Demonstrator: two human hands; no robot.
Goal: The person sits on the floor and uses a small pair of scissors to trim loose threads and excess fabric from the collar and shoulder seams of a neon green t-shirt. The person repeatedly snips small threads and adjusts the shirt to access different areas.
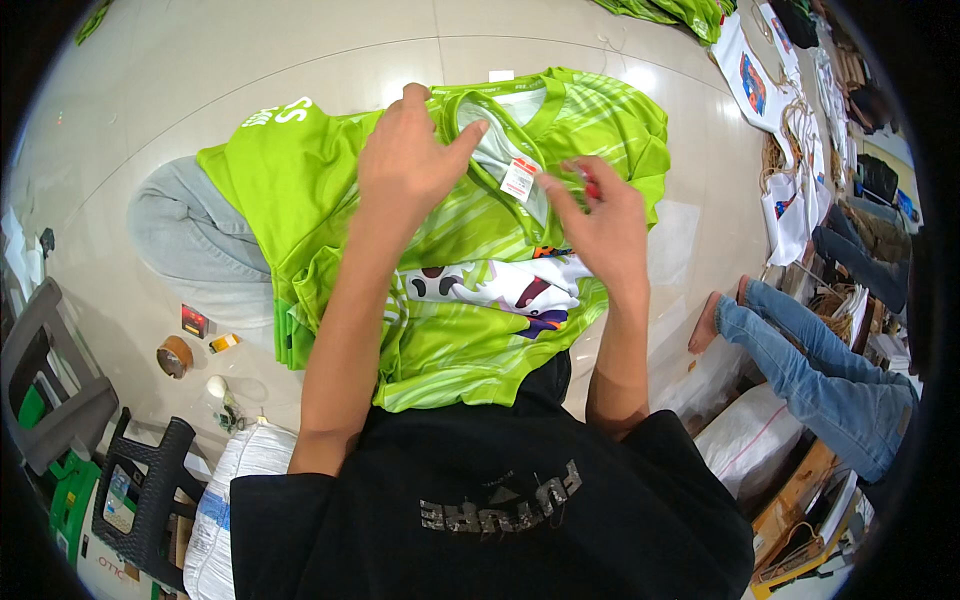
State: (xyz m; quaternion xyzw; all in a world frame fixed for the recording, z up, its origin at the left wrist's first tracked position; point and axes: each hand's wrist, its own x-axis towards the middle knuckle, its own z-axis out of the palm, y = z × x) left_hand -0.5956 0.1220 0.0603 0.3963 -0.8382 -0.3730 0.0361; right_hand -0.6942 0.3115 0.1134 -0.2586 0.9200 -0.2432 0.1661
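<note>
Bright green jerseys (620,130) with white and dark printed patches lie in a layered pile over a folded grey garment (190,240). My left hand (420,150) rests on the top jersey's left side by the collar, thumb spread from the fingers, fingertips at the upper edge. A white-and-red label (519,180) lies inside the collar. My right hand (605,215) is closed on a small red object (592,188), too small to name, just right of the label, its thumb near the label.
A pale tiled floor surrounds the pile. At left are a brown round container (174,356), small items, plastic chairs (140,465) and a white sack (230,510). Another person's jeans-clad legs (820,370) stretch in at right, beside cords and white printed pieces (750,80). More green clothing (670,15) lies behind.
</note>
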